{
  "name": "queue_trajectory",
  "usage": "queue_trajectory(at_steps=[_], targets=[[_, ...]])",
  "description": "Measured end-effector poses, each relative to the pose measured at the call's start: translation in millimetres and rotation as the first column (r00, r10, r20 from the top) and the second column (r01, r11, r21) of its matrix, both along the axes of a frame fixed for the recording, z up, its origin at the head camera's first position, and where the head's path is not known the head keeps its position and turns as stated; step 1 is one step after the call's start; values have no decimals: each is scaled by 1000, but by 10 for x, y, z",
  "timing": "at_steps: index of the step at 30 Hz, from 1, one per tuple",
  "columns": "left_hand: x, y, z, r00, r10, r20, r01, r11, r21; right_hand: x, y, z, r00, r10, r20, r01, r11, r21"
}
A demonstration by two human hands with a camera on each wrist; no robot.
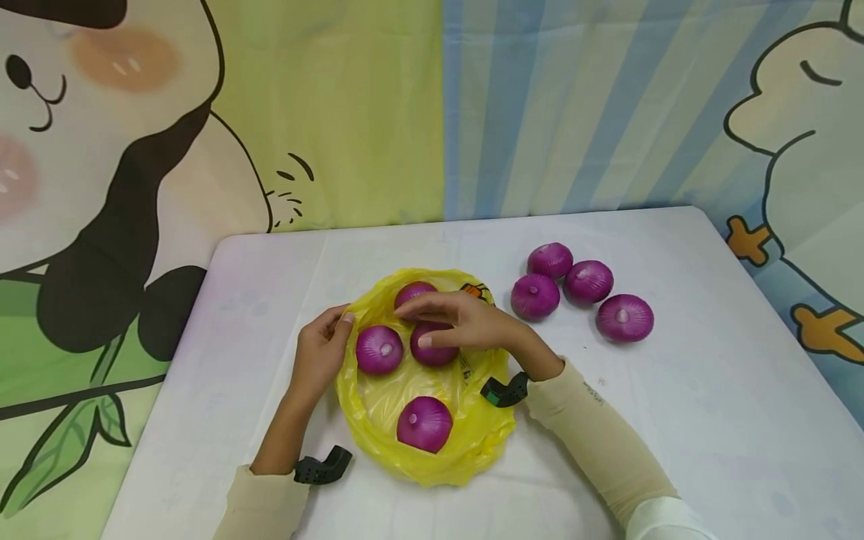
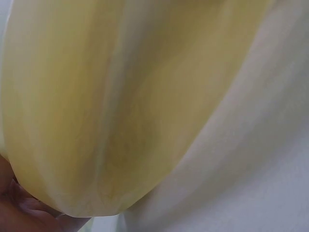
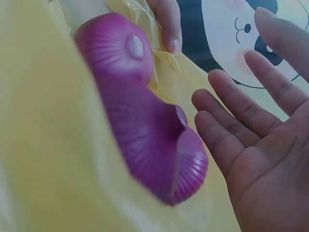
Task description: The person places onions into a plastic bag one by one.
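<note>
A yellow plastic bag (image 1: 405,469) stands with its mouth spread wide, and several purple onions (image 1: 379,350) lie inside it. At the bag's left rim, my left hand (image 1: 320,352) pinches the plastic between thumb and fingers. My right hand (image 1: 472,322) hangs over the bag's far right part, above an onion (image 1: 432,356) that it partly covers. Its fingers are extended and hold nothing, as the right wrist view also shows beside the onions (image 3: 140,130). The left wrist view is mostly filled by the bag's side (image 2: 96,106).
Right of the bag, several more onions (image 1: 589,283) sit on the white table (image 1: 709,420), one a little apart from the cluster. A printed cartoon curtain (image 1: 378,112) hangs behind the table. Each wrist wears a black device (image 1: 324,466).
</note>
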State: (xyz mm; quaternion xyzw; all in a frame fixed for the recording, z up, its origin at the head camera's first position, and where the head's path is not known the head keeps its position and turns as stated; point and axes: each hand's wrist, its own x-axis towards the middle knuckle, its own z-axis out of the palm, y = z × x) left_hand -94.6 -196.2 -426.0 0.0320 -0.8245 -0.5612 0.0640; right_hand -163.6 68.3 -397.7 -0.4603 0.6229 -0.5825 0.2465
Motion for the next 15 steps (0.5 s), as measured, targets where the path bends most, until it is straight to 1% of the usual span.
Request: queue_trajectory(at_steps=[4, 7, 11, 15], targets=[[-2, -4, -4, 1000, -1, 5, 1, 1000, -2, -25, 72, 11, 998, -13, -54, 14, 1000, 14], [-5, -4, -3, 1000, -1, 12, 1, 1000, -2, -50, 133, 4, 998, -27, -64, 29, 999, 25], [-6, -7, -10, 1000, 7, 17, -6, 1000, -4, -73, 235, 10, 999, -38, -24, 38, 999, 0], [-14, -18, -25, 1000, 5, 18, -5, 1000, -6, -92, 361, 40, 997, -74, -3, 74, 997, -4]])
